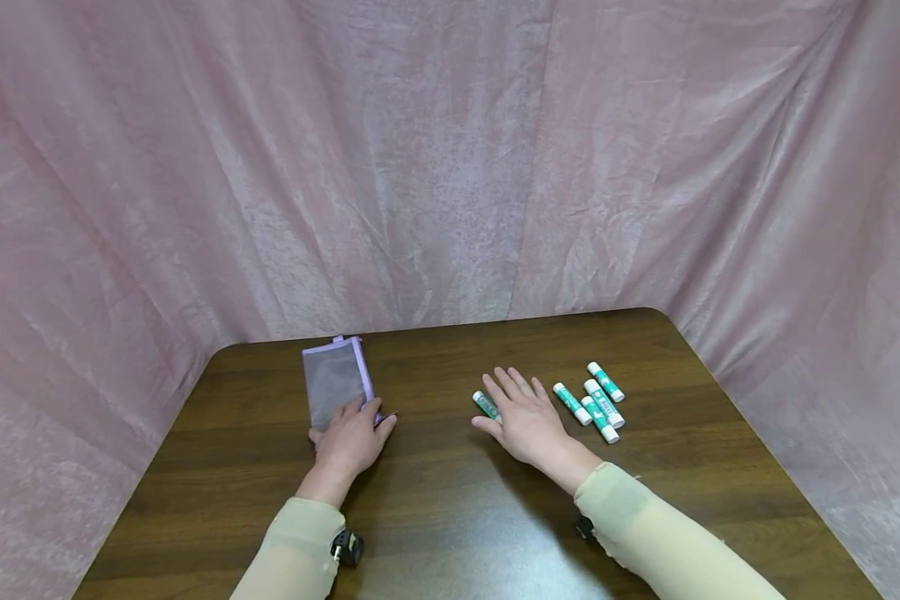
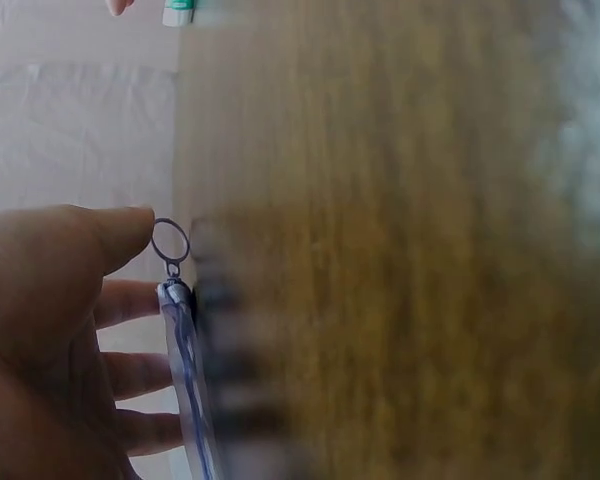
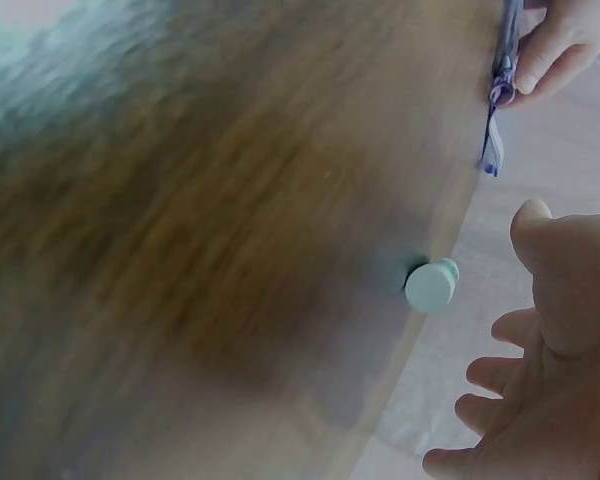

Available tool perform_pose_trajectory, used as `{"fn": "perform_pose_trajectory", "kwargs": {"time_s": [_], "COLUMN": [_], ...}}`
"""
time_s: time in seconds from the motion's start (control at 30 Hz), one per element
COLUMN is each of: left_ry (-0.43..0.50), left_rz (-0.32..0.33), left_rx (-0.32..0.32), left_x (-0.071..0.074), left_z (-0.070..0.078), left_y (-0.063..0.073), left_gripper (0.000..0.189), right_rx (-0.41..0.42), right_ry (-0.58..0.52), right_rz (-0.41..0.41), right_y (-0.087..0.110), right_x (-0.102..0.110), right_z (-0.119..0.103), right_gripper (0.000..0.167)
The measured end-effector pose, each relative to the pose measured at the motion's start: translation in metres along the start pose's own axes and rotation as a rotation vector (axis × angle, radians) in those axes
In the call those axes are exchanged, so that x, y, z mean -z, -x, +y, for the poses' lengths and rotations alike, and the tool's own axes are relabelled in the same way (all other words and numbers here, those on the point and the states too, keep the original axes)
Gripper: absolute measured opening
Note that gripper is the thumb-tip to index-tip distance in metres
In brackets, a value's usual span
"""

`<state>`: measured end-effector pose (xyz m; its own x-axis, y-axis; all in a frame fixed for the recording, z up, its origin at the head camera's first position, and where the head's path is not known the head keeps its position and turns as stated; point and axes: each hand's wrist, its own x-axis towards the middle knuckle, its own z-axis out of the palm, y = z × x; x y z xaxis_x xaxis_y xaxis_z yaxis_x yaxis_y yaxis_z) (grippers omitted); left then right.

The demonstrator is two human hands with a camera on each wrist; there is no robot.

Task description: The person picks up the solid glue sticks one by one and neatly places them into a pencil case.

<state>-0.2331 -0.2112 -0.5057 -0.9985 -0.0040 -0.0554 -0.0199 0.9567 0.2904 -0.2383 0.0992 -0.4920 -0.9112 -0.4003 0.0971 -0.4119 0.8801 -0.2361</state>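
Note:
A flat mesh zipper pouch with lilac edging (image 1: 335, 379) lies on the left of the table. My left hand (image 1: 350, 439) rests on its near end, fingers extended. In the left wrist view the thumb (image 2: 120, 238) is right beside the ring of the zipper pull (image 2: 170, 240). My right hand (image 1: 527, 427) hovers with spread, straight fingers beside and partly over a green-and-white glue stick (image 1: 485, 404), hiding its near end. That stick's round end (image 3: 430, 288) shows in the right wrist view, apart from the fingers (image 3: 495, 375).
Several more glue sticks (image 1: 572, 404) lie in a loose group to the right of my right hand, some of them touching. The brown wooden table (image 1: 435, 492) ends at a back edge in front of a pink curtain (image 1: 450, 167).

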Motion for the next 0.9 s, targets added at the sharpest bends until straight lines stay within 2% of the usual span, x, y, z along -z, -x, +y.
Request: {"fn": "perform_pose_trajectory", "kwargs": {"time_s": [0.23,0.6,0.9], "left_ry": [-0.004,0.024,0.023], "left_rz": [0.000,-0.004,0.013], "left_rx": [-0.024,-0.078,-0.125], "left_x": [-0.002,-0.003,-0.008], "left_z": [0.004,0.021,0.028], "left_y": [0.003,0.014,0.016], "left_gripper": [0.059,0.055,0.053], "right_rx": [-0.019,-0.026,-0.037], "right_ry": [-0.016,-0.010,-0.011], "right_rz": [0.002,0.020,0.006], "right_y": [0.005,0.010,0.015], "right_x": [0.001,0.001,0.000], "right_z": [0.008,0.017,0.021], "right_gripper": [0.078,0.078,0.077]}}
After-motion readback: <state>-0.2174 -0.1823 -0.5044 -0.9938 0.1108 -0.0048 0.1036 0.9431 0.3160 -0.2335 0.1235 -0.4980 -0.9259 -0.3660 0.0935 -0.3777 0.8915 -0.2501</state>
